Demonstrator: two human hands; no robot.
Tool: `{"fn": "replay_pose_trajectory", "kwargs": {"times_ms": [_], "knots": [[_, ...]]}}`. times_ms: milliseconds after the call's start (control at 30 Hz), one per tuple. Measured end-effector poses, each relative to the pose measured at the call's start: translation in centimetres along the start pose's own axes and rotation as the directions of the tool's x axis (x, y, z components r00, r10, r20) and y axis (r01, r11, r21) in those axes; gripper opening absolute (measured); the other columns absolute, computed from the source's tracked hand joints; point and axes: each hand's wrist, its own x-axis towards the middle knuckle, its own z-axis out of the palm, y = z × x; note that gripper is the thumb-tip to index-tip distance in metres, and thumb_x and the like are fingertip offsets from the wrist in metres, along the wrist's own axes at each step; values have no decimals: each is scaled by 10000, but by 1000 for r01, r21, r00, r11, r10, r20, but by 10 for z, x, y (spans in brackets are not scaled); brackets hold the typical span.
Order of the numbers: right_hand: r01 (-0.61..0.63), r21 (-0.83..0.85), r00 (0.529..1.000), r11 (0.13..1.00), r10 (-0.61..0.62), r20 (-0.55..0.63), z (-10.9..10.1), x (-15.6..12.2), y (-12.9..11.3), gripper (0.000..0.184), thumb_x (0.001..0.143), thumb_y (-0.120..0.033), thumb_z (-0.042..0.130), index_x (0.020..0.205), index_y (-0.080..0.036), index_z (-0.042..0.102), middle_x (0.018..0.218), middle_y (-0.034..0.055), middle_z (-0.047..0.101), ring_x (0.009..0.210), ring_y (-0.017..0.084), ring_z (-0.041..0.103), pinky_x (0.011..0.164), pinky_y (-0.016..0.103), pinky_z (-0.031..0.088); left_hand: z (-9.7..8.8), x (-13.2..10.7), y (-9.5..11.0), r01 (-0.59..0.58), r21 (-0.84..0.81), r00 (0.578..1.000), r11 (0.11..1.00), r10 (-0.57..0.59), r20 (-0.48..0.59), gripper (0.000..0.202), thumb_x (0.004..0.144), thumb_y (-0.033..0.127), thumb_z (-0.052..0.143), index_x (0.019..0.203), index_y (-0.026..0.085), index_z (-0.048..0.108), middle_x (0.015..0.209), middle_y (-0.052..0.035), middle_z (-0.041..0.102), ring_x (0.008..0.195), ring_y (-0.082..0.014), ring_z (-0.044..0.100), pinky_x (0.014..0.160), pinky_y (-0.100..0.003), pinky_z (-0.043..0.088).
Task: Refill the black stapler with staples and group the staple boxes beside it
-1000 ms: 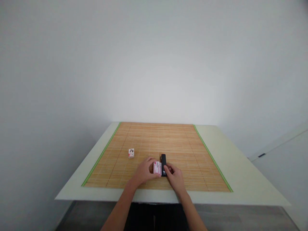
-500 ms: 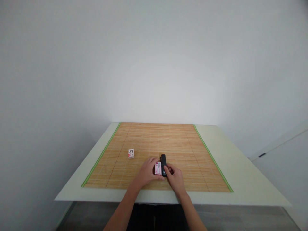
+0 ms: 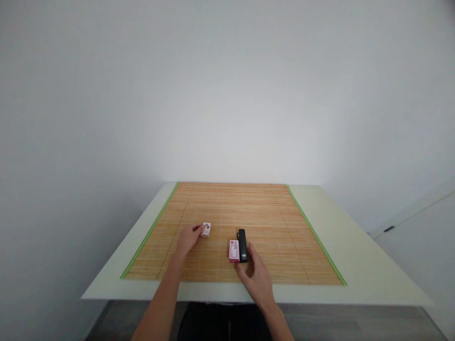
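My left hand (image 3: 189,237) pinches a small white box (image 3: 206,229) with dark and red print, at its left side. To the right of it, a pink and white box (image 3: 233,250) lies on the mat, side by side with a black stapler (image 3: 242,245). My right hand (image 3: 258,278) curves around the near end of these two, thumb and fingers apart. Its fingers are close to the stapler's right side and the thumb is just below the pink and white box; whether they touch cannot be made out.
A bamboo mat (image 3: 234,203) with green edges covers the middle of a white table (image 3: 359,265). A pale wall (image 3: 227,94) rises behind the table's far edge. My legs show below the near edge.
My left hand has let go of the pink and white box, moved left and gripped the small white box, which has shifted right. My right hand has opened and drawn slightly nearer.
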Motion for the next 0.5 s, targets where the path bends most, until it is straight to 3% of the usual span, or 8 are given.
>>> {"fn": "replay_pose_trajectory", "kwargs": {"times_ms": [133,267,500], "knots": [[69,-153,997,986,-62,47,2,-1,-3,777,891,-398,652,1602,-272,366,1560,75,509,1421,308,504,1179,483,447,41,-10,31,-37,-57,998,998,40,58,452,911,521,603,1164,191,781,942,-70,806,760,-226,721,709,-304,513],[62,-199,997,978,-49,66,3,-1,-1,785,919,-375,625,1628,-267,305,1581,80,481,1437,301,489,1168,461,466,67,-21,53,-50,-96,994,994,58,91,457,905,515,623,1197,200,779,948,-73,813,815,-252,739,748,-321,528],[55,-255,998,965,-42,56,10,-2,2,700,970,-358,573,1619,-255,331,1602,96,451,1423,306,506,1152,456,480,92,-32,58,-46,-122,994,991,57,92,388,930,500,615,1142,230,795,1079,-82,804,975,-266,742,845,-320,522]]}}
